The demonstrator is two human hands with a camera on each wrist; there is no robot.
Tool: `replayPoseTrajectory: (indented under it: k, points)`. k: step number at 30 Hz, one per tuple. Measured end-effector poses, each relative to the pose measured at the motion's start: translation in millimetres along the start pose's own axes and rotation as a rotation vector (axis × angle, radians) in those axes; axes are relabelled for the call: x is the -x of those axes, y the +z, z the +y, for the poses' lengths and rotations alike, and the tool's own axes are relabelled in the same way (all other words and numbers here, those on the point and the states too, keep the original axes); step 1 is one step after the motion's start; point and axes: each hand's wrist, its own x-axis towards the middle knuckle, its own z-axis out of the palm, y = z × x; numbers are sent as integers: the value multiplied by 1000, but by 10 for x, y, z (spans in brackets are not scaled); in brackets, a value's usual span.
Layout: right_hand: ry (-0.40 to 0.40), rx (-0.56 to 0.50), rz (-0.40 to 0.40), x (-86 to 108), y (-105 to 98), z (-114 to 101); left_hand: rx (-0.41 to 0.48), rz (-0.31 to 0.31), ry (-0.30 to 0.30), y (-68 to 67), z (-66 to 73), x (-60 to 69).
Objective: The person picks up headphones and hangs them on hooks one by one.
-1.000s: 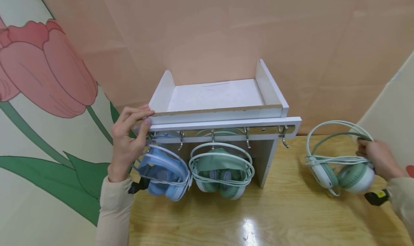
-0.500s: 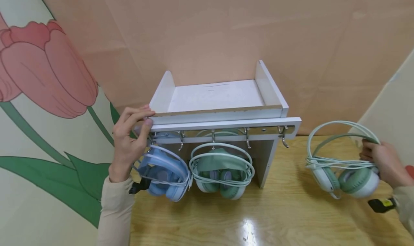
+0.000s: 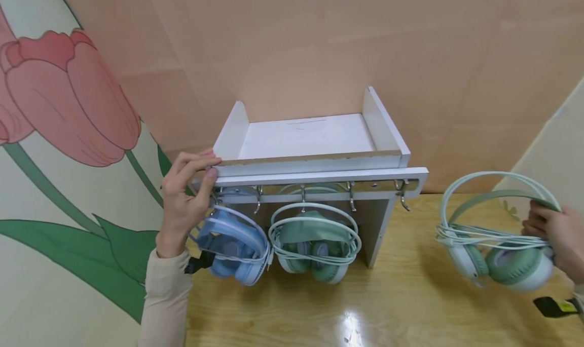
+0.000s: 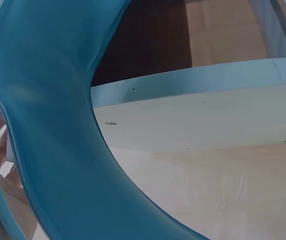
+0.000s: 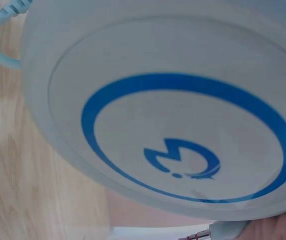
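At the white rack's (image 3: 315,177) upper left corner, my left hand (image 3: 182,200) grips the front board between thumb and fingers. Blue headphones (image 3: 228,230) hang just beside that wrist; their headband (image 4: 47,110) fills much of the left wrist view. Green headphones (image 3: 319,228) hang near the rack's middle hook. On the far right, my right hand (image 3: 563,235) holds a second pair of green-and-white headphones (image 3: 520,266) by the side of the headband, cable wound across it. A white ear cup (image 5: 183,55) with a blue ring covers most of the right wrist view, near an audio plug (image 5: 200,235).
Several metal hooks (image 3: 351,195) line the rack's front rail, and the right-end hook (image 3: 402,195) bears nothing. A wooden tabletop (image 3: 401,296) lies below. A tulip-painted wall (image 3: 45,109) stands left, a brown-papered wall (image 3: 319,43) behind, a pale wall (image 3: 552,159) right.
My right hand has shifted right and slightly down, carrying the green-and-white headphones away from the rack. The left hand keeps its grip on the rack, and the hanging headphones stay put.
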Motion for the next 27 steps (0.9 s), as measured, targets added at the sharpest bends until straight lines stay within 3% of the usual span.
replayPoseTrajectory:
  k: [7,15,17,22,27]
  points:
    - [-25,-121,-15,132,129,-120,-16,2,4,17,4,-16]
    - [-123,-101,-10,309,252,-118,-45,-24,-8,-8,22,11]
    - [-112,-105,-8,360,269,-123,-58,-34,-9,-17,25,11]
    - [-45,-5,27,488,288,-176,-77,-37,-13,-18,26,1]
    - [-46,169,69,585,341,-219,-75,-40,-22,-14,30,4]
